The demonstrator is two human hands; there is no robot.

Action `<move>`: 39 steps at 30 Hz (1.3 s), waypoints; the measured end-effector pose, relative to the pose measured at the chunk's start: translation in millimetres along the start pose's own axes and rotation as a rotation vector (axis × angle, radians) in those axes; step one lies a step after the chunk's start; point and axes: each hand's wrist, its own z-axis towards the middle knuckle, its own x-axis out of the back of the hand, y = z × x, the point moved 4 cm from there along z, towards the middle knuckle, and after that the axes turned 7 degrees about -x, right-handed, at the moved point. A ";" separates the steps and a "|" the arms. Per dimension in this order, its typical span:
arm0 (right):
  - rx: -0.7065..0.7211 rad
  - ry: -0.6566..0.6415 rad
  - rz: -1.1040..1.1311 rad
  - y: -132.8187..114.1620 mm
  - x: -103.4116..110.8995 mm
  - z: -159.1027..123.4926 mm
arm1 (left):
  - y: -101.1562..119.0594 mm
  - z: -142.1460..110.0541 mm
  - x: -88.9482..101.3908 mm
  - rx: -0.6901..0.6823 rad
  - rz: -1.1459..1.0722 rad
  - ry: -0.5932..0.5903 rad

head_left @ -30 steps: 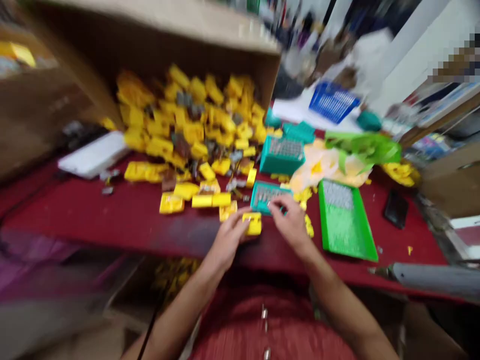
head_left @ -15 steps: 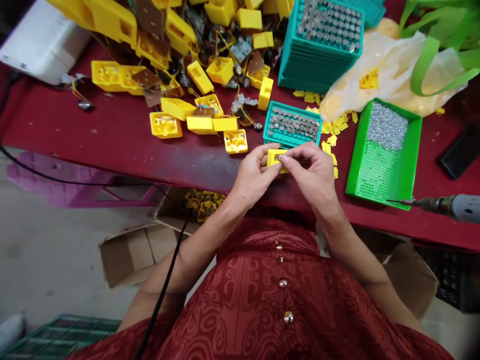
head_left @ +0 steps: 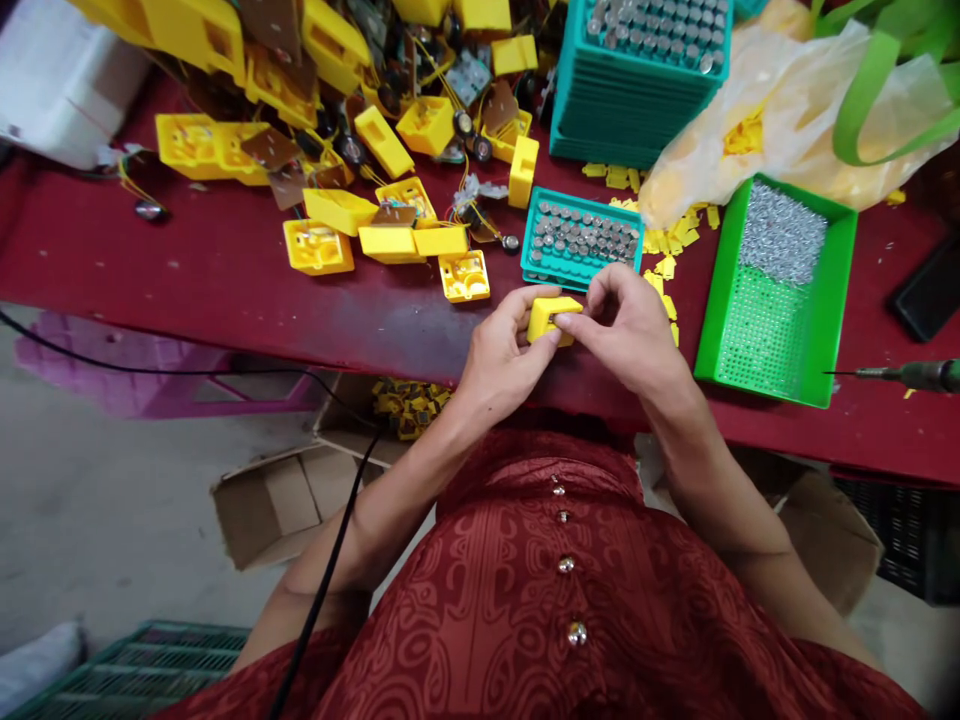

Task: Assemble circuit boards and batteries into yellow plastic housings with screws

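Yellow plastic casing [head_left: 541, 316] held over the near edge of a red-covered table [head_left: 217, 265]

The left hand [head_left: 499, 352] grasps the casing between thumb and fingers, covering its left end. The right hand [head_left: 636, 335], fingers curled, sets its thumb at the casing's opening; whether it pinches anything is hidden. Just beyond sits a teal tray [head_left: 577, 274] of metal cylinders. Right, a green tray [head_left: 765, 350] holds silvery pieces [head_left: 781, 235] too small to identify; the right edge cuts off a driver tool [head_left: 937, 376]. Far left, wired yellow casings [head_left: 425, 125] run out of view.
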 end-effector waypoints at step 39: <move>0.314 0.216 -0.058 40.0 34.3 -52.9 | -0.8 -11.6 -14.8 0.442 -0.328 -0.132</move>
